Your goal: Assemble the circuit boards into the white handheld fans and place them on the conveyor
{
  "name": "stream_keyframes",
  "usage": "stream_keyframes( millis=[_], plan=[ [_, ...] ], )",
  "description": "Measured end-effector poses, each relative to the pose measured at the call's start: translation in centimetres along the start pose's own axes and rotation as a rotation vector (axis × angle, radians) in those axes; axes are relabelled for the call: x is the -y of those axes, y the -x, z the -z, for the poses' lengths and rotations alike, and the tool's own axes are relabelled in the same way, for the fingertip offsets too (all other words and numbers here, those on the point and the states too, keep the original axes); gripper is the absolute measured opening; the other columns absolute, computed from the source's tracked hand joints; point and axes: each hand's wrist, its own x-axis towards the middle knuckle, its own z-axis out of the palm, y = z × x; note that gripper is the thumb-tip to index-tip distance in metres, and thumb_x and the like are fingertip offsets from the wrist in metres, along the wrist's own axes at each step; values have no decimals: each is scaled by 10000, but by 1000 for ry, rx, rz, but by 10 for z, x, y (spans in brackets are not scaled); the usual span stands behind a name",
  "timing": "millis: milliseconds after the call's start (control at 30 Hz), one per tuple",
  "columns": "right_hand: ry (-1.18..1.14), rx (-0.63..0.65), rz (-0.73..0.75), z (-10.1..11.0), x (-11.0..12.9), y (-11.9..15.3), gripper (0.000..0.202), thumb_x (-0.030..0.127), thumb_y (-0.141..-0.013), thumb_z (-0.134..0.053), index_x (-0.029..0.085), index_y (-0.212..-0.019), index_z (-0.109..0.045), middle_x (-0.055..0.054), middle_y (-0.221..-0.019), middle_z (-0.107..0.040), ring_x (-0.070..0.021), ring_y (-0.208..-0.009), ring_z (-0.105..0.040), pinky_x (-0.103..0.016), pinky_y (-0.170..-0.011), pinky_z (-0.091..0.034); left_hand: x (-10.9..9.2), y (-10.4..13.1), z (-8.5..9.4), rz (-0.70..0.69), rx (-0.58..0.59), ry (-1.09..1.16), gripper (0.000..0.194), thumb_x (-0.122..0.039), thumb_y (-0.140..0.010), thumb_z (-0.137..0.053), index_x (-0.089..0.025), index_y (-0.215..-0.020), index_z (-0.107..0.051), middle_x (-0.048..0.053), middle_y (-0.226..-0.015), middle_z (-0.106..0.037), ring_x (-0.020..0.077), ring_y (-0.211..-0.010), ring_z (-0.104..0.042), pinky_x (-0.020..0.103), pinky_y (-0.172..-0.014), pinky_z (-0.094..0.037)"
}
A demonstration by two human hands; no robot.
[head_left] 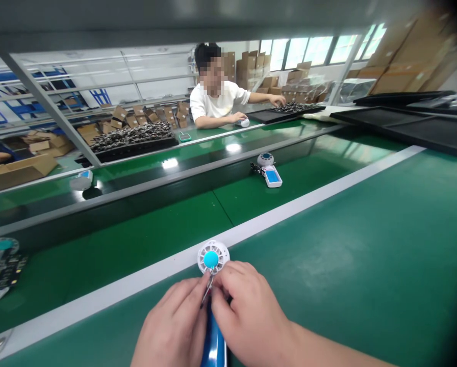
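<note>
Head view showed both hands closed around a small handheld fan [213, 275] at the near edge of the green surface [366, 265]. The left hand [175, 326] and the right hand [247, 316] pinched together just below the fan's white round head with its blue centre cap, and a thin metal tool [207, 291], perhaps tweezers, stood between the fingertips; which hand gripped it could not be told. The blue handle ran down between the palms.

The fan looked light, stiff and made of smooth plastic, so likely slippery; its slotted grille and thin neck seemed the fragile parts. The handle judged the safest place to hold, with the head left free.

Just beyond the hands ran a white stripe [289, 209], then the conveyor belt with another fan unit [270, 171] lying well apart, ahead and to the right. Far to the left lay a part-built unit with a circuit board [2, 265]. To the right the surface offered wide open room; black trays [404, 127] sat far beyond. Across the belt a co-worker [217, 99] reached into a tray of parts.
</note>
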Motion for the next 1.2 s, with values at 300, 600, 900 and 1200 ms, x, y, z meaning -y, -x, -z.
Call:
stream_keyframes(
  millis=[300,600,900,1200],
  plan=[
    [-38,141,-203,4,-2,0,322,-64,-799,-583,157,-620,-431,55,-639,-495,-108,-559,-439,-231,-517,-238,2,6,-2,-20,68,25,421,-113,-928,-432,-156,-1332,-543,91,-1032,-690,165,-869,-675,262,-696,-621],
    [-47,40,-210,16,2,-12,238,-35,-753,-715,177,-728,-611,55,-737,-581,-140,-689,-554,-219,-616,-378,49,-13,19,765,136,476,346,-489,-864,-593,-250,-1089,-703,38,-1009,-752,220,-834,-735,296,-679,-628],
    [-17,-71,-102,17,-16,-16,177,3,-734,-677,169,-772,-628,33,-751,-583,-159,-692,-559,-242,-624,-380,114,-155,9,525,87,-180,395,-379,-911,-518,-163,-1219,-638,154,-1267,-605,342,-1206,-559,525,-1005,-465],
    [107,-136,-71,23,-29,-20,216,-54,-741,-625,158,-718,-586,29,-721,-553,-157,-672,-539,-236,-605,-356,45,-205,-119,185,272,-97,283,-357,-943,-591,-151,-1136,-614,75,-1145,-627,191,-1024,-619,408,-893,-540]
  ],
)
